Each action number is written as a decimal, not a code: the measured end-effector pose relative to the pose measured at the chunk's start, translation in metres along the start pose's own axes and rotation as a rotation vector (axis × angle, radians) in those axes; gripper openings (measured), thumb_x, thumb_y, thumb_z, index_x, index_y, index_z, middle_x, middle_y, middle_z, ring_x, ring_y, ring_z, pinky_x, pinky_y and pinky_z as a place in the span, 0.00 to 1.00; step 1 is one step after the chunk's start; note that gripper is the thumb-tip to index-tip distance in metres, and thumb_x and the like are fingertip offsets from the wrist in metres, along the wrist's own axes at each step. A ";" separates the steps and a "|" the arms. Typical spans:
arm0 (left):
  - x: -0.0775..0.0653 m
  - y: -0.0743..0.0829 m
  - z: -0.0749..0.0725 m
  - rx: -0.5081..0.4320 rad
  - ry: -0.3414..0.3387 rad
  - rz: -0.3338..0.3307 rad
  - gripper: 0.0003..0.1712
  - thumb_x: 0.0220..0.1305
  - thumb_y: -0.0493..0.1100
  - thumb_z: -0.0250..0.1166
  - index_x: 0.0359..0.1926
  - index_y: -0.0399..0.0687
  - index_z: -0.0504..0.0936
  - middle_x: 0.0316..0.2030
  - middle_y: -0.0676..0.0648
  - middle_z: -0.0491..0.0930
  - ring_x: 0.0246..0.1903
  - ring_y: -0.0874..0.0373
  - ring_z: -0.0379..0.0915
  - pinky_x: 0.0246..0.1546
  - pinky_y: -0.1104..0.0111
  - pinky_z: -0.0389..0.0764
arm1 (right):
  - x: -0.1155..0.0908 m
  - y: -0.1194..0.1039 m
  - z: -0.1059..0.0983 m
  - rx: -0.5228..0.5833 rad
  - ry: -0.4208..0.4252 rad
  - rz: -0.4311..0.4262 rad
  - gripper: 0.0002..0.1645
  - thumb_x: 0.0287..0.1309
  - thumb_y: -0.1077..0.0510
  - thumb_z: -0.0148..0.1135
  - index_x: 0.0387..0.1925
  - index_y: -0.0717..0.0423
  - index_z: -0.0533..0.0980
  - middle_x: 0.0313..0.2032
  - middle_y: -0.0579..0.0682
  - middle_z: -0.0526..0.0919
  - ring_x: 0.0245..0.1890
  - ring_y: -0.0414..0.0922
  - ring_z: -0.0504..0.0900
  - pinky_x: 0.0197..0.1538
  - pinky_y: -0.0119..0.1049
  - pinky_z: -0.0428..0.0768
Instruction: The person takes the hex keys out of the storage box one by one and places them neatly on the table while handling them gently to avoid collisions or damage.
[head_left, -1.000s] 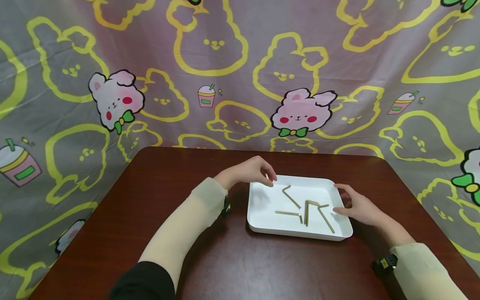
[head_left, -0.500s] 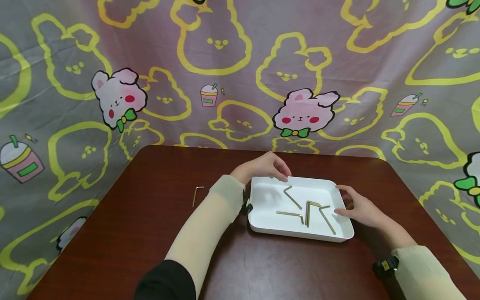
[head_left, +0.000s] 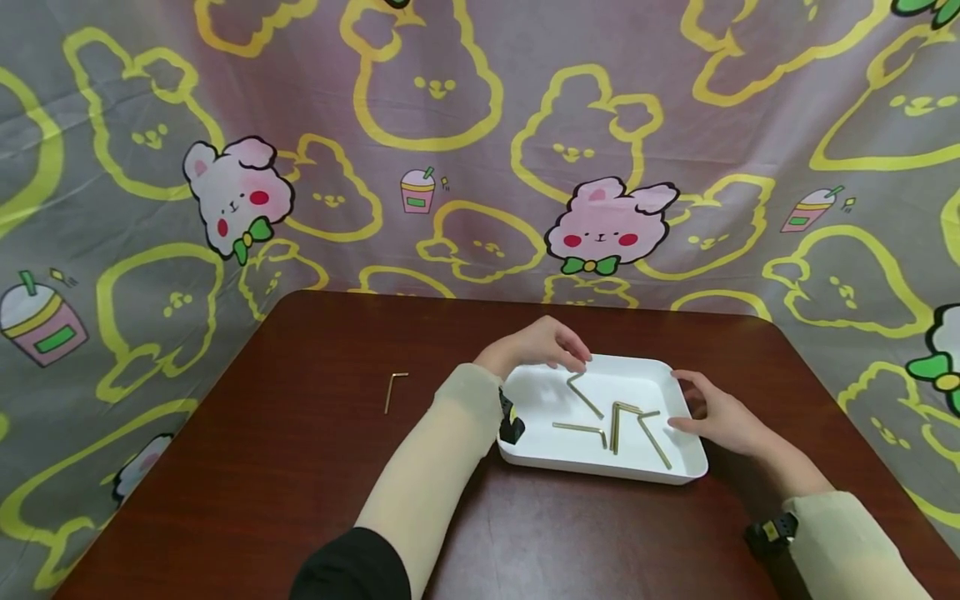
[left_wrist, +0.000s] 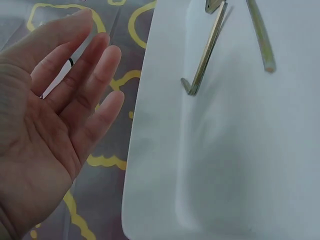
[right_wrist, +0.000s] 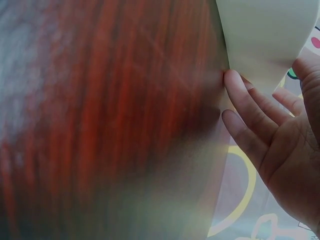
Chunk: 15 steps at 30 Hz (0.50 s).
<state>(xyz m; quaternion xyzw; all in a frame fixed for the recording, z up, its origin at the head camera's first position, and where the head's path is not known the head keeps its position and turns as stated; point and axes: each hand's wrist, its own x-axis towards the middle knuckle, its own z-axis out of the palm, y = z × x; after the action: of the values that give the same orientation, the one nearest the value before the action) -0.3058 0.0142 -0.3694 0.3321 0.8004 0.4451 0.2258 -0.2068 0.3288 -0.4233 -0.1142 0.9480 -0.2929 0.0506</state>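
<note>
We see the cartoon-patterned curtain [head_left: 457,167] hanging beyond the white tray [head_left: 592,470], and the red-brown table [head_left: 300,433] spreading out under it. Left of the tray, the left sleeve [head_left: 420,458] comes in from the near side, and the wrist camera [head_left: 512,423] on it blocks our sight of part of the tray's left wall. The left hand [head_left: 546,343] hovers by the tray's far rim and covers some of it, its fingers loosely bent and holding nothing we can see. At the tray's right rim, the right hand [head_left: 716,412] grips the edge, thumb and forefinger well apart, hiding a stretch of it; the right sleeve [head_left: 847,533] lies further right of the tray. The L-shaped keys all look thin and dull gold: a lone key [head_left: 389,394] rests on the table left of the tray, and inside the tray we find a level key [head_left: 577,427], a slanting key [head_left: 587,402] near the far rim, what seems a close-set pair [head_left: 616,429], and a last key [head_left: 654,442] nearest the right rim.
</note>
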 end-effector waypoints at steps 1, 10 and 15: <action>0.001 -0.001 0.001 -0.001 -0.001 0.002 0.16 0.57 0.39 0.72 0.46 0.37 0.86 0.34 0.52 0.85 0.35 0.60 0.76 0.38 0.66 0.79 | 0.000 0.000 0.000 0.000 -0.001 0.002 0.51 0.51 0.51 0.75 0.67 0.62 0.55 0.46 0.65 0.77 0.38 0.52 0.80 0.37 0.44 0.80; 0.007 -0.004 0.016 -0.002 -0.070 -0.038 0.15 0.57 0.39 0.72 0.45 0.38 0.86 0.33 0.52 0.85 0.34 0.61 0.78 0.37 0.67 0.79 | 0.000 -0.001 -0.002 -0.008 -0.005 0.002 0.51 0.52 0.51 0.74 0.67 0.62 0.55 0.46 0.64 0.77 0.38 0.52 0.80 0.38 0.46 0.80; 0.005 -0.008 0.026 0.005 -0.127 -0.087 0.13 0.55 0.38 0.73 0.42 0.40 0.87 0.30 0.52 0.85 0.33 0.63 0.79 0.36 0.66 0.79 | 0.000 -0.002 -0.001 -0.008 -0.005 -0.001 0.50 0.52 0.52 0.74 0.68 0.62 0.54 0.46 0.64 0.77 0.38 0.52 0.80 0.38 0.45 0.80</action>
<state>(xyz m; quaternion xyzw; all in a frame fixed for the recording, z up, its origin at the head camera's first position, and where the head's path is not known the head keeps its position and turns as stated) -0.2949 0.0294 -0.3896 0.3252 0.7993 0.4107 0.2944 -0.2070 0.3273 -0.4210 -0.1158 0.9490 -0.2886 0.0524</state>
